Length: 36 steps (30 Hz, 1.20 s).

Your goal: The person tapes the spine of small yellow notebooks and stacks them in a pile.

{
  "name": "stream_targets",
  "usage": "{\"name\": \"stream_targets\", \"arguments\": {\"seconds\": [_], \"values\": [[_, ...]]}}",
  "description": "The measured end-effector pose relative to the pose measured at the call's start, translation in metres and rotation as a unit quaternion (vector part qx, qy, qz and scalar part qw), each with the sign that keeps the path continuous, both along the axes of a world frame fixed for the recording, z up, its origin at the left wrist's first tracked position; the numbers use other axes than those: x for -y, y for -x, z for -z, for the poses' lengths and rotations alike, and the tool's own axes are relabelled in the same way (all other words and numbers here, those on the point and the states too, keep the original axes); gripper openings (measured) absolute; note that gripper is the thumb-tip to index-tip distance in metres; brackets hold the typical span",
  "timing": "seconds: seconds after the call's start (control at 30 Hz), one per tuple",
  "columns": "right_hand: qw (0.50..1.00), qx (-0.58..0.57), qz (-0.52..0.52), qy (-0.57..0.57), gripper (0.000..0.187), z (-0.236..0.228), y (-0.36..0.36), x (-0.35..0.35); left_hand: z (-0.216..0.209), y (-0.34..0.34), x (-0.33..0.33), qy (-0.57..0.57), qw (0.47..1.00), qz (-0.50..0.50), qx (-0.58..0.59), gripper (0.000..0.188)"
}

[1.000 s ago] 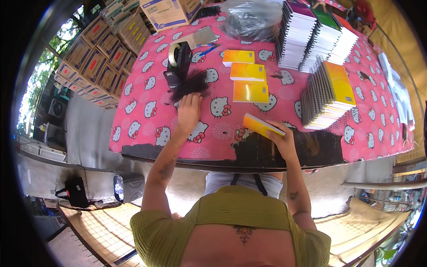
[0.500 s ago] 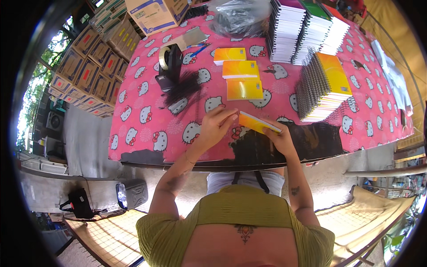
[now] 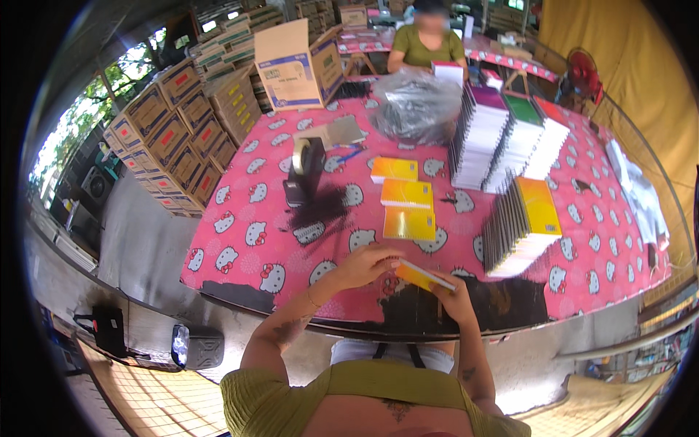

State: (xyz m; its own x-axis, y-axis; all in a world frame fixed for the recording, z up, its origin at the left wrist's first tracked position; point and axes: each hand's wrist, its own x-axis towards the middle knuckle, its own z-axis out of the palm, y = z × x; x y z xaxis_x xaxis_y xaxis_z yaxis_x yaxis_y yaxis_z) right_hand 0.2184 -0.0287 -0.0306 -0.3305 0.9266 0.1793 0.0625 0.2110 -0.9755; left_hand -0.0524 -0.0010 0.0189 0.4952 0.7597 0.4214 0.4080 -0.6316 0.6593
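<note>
A small notebook [image 3: 420, 276] with a yellow-orange cover is held tilted above the near edge of the table. My right hand [image 3: 456, 297] grips its right end, thumb on the cover. At its left end, the fingers of my left hand [image 3: 370, 264] are drawn together on the corner; the fingertips are small and partly hidden. Just beyond lie three low piles of yellow notebooks, the nearest pile [image 3: 409, 223] closest to my hands. To the right stands a tall stack of yellow spiral notebooks [image 3: 537, 211].
A black tape dispenser [image 3: 304, 171] and blue pens [image 3: 351, 154] lie left on the pink tablecloth [image 3: 240, 251]. Taller spiral-notebook stacks [image 3: 477, 138], a clear plastic bag [image 3: 415, 105] and an open carton [image 3: 291, 76] stand behind. Another person [image 3: 429, 47] sits across.
The view has tipped upward, bringing the person across and the far tables into sight. Both hands stay at the notebook, with little visible change in their hold.
</note>
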Motion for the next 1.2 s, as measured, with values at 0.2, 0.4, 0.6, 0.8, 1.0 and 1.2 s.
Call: {"name": "stream_targets", "arguments": {"seconds": [0.2,0.4,0.6,0.8,1.0,1.2], "values": [[1.0,0.004,-0.008,-0.006,0.028,0.002,-0.004,0.008,-0.01,-0.005,0.004,-0.047,0.998,0.019,-0.036,0.022],[1.0,0.009,-0.005,0.028,0.028,0.003,-0.002,0.014,-0.004,0.002,0.0,-0.041,0.994,0.048,-0.086,0.022],[1.0,0.006,0.005,0.017,0.028,-0.008,-0.002,0.021,-0.027,0.003,-0.002,-0.004,0.986,0.064,-0.153,0.015],[1.0,-0.006,0.011,-0.01,0.027,-0.018,0.003,0.023,-0.037,-0.007,0.002,-0.024,0.984,0.029,-0.175,0.021],[0.997,-0.042,0.058,-0.003,0.028,-0.021,0.001,0.022,-0.05,-0.039,0.01,-0.323,0.925,-0.123,-0.16,0.018],[0.996,-0.073,0.048,0.007,0.031,-0.044,-0.002,0.026,-0.034,-0.026,-0.002,-0.09,0.985,-0.023,-0.146,0.029]]}}
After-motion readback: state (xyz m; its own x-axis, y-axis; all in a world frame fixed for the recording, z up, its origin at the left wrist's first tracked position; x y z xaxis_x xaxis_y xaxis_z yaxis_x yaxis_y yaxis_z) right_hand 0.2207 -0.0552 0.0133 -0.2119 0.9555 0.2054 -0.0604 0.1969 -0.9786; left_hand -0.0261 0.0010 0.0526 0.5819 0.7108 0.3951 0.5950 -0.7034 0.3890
